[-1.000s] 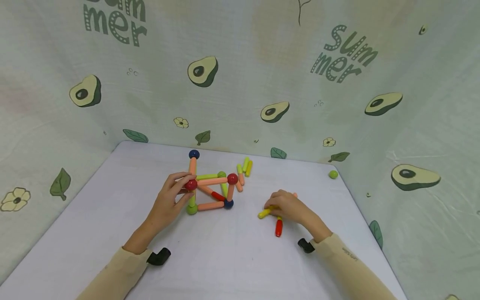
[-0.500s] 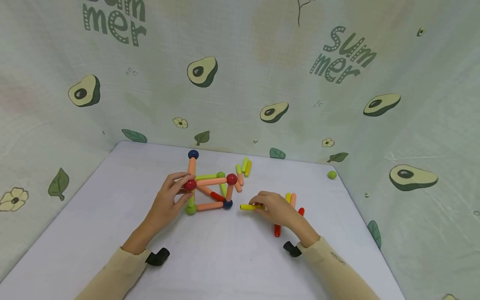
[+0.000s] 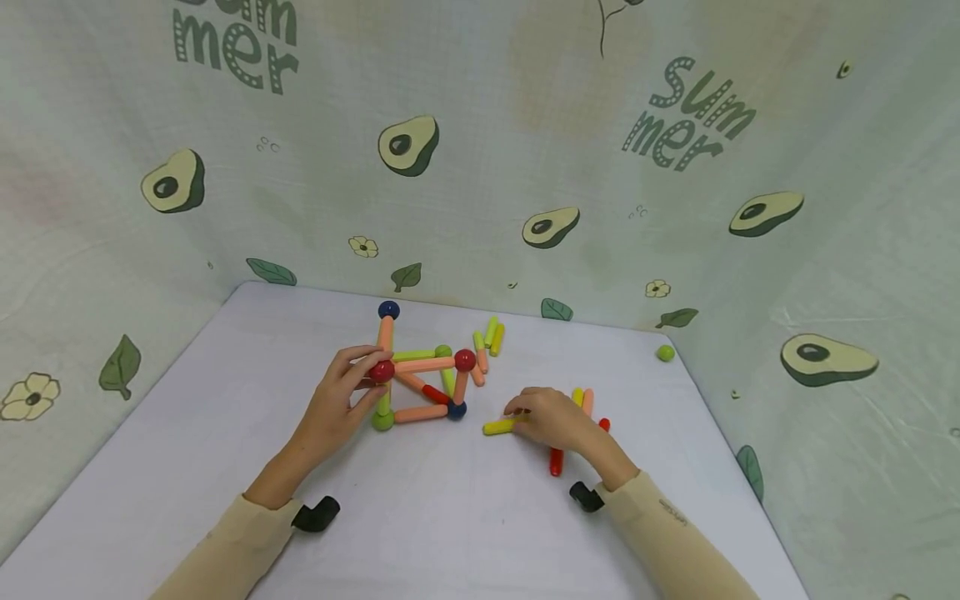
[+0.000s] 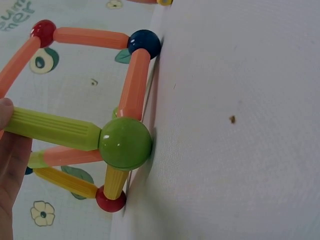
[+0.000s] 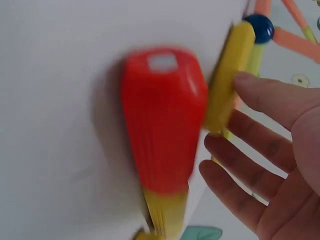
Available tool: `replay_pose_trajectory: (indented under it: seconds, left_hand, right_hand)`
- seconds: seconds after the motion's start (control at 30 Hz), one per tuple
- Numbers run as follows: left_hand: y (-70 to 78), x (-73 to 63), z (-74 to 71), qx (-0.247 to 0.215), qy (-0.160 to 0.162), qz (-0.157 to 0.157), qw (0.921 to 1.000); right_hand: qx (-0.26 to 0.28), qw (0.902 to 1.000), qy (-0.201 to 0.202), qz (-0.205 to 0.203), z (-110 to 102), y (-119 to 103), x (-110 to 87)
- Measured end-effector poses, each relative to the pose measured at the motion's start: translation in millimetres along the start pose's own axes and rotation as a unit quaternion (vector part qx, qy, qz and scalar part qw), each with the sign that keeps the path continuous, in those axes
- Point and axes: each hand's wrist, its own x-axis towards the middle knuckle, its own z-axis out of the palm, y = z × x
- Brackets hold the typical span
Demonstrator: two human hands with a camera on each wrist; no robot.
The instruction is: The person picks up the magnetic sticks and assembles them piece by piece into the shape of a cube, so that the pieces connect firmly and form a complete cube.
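Note:
My left hand (image 3: 337, 408) grips a standing ball-and-stick frame (image 3: 423, 365) near its red ball (image 3: 382, 371). In the left wrist view the thumb and fingers lie at the end of a light green stick (image 4: 55, 129), which joins a green ball (image 4: 125, 143). To the right of the frame, my right hand (image 3: 555, 417) pinches a yellow building stick (image 3: 498, 427) low over the table. The right wrist view has the thumb on this yellow stick (image 5: 227, 80), with the other fingers spread beside it. Nearer that camera lies a red-and-yellow stick (image 5: 162, 115), blurred.
Several loose sticks (image 3: 588, 403) lie around and partly under the right hand. More green, yellow and orange sticks (image 3: 497, 340) lie behind the frame. A green ball (image 3: 665, 353) rests by the table's far right corner. Printed cloth hangs behind the table.
My right hand has carried the yellow stick leftward toward the frame, uncovering other loose sticks. Over the last half second the stick has dipped slightly toward me. My left hand stays in place.

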Motion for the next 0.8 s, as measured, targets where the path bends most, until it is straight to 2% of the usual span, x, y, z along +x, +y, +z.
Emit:
replay_pose_trajectory:
  seconds: [0.17,0.33,0.57,0.7,0.8]
  left_hand:
    - [-0.2,0.3,0.4,0.000,0.001,0.002,1.0000]
    - [0.5,0.8,0.2,0.001,0.001,0.000,1.0000]
    - [-0.5,0.7,-0.2,0.010,-0.004,-0.006,0.9999]
    - [-0.4,0.5,0.2,0.006,-0.003,-0.008,0.9999]
    - [-0.7,0.5,0.9,-0.004,-0.001,-0.007,1.0000]
  right_hand:
    - [0.002,0.9987,0.002,0.052,-22.3,22.7,-8.4]
    - [0.007,0.9953,0.011,0.096,-40.2,52.8,-28.1]
    - [0.009,0.9968,0.031,0.073,-40.6,84.8,-70.2]
    - [0.015,0.9975,0.024,0.065,-35.6,94.6,-91.2]
    - [0.027,0.9983,0.018,0.048,-34.3,98.1,-99.7]
